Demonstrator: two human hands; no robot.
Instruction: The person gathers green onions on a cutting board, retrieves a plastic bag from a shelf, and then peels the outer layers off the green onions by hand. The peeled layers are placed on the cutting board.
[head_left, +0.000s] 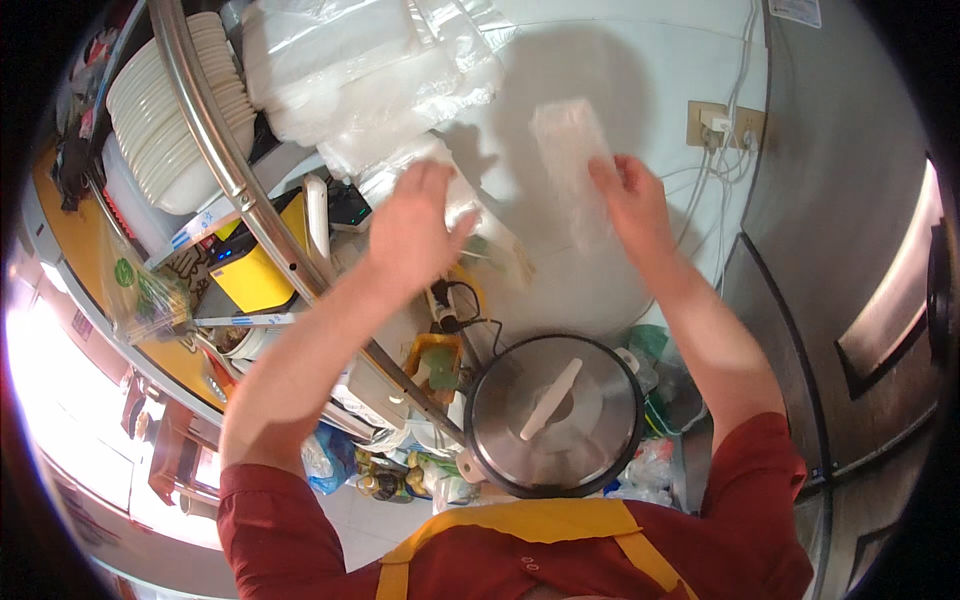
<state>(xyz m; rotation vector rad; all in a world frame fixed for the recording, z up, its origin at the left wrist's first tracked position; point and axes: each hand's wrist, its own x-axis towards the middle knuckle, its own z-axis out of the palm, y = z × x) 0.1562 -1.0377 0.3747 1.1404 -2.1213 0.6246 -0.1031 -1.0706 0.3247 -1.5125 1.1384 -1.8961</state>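
My right hand (637, 206) pinches a flat, folded piece of thin, whitish translucent plastic (564, 139), perhaps a bag, along its right edge. It is held up before the white wall, its lower part blurred. My left hand (416, 225) is over the lower end of hanging clear plastic bags (352, 82), thumb spread from the fingers; whether its fingertips touch the plastic is hard to tell. Below and between my forearms stands a large round pot with a metal lid (510, 405) and a pale bar handle (551, 399).
A metal shelf post (202, 112) curves past my left arm. Behind it are stacked white plates (180, 112) and a yellow device (255, 281). Cables hang from a wall socket (696, 124) at the right, beside a dark metal cabinet (847, 195). Bagged goods (649, 465) lie beside the pot.
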